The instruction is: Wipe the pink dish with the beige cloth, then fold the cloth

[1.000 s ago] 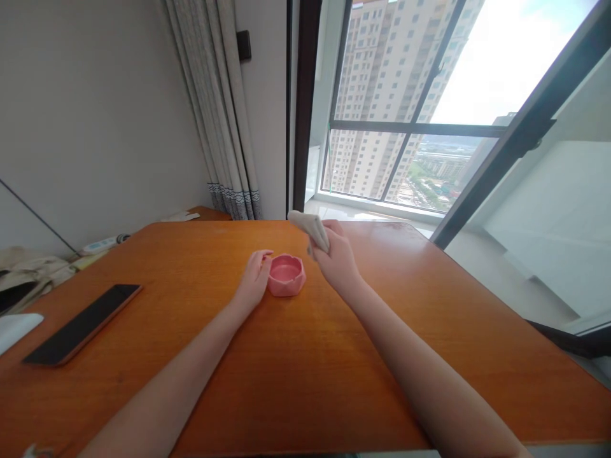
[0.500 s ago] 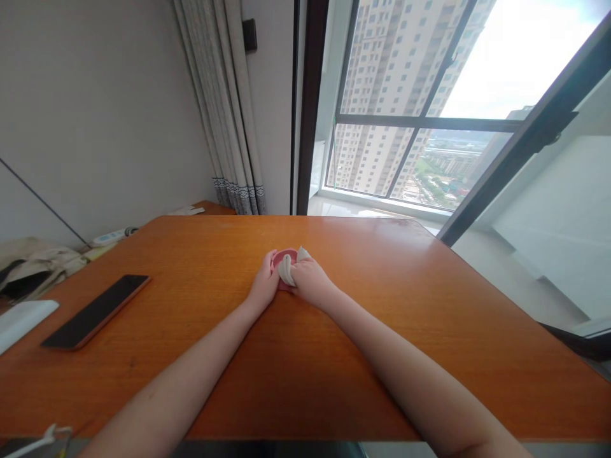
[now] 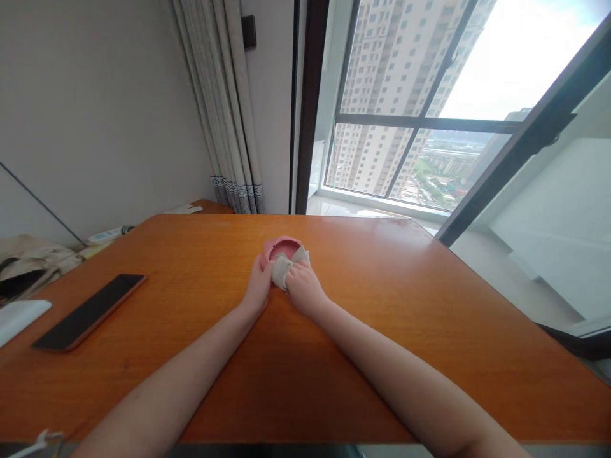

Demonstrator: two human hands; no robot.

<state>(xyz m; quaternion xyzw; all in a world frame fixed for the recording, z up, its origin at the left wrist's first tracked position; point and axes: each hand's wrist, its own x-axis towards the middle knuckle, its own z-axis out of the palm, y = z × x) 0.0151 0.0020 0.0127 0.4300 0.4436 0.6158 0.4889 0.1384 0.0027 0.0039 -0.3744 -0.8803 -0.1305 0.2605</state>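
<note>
A small pink bowl-like container (image 3: 271, 245) is tilted on the wooden table, its hollow side partly facing me. My left hand (image 3: 258, 283) grips its left edge, the fingers mostly hidden behind it. Bunched in my right hand (image 3: 304, 285) is a pale grey-white cloth (image 3: 281, 272), pressed against the near rim of the pink container. One corner of the cloth sticks up above the right-hand fingers. The exact kind of pink container is hard to make out.
The brown wooden table (image 3: 200, 254) carries a dark phone-like slab (image 3: 90, 312) and a white object (image 3: 21, 318) on the left. A fabric bundle (image 3: 28, 270) lies beyond the left edge. A curtain (image 3: 229, 127) and large window stand behind.
The pink container has tipped and shifted slightly up and left, showing more of itself. Within the right hand, the cloth has moved to its near rim. Both hands are a little lower.
</note>
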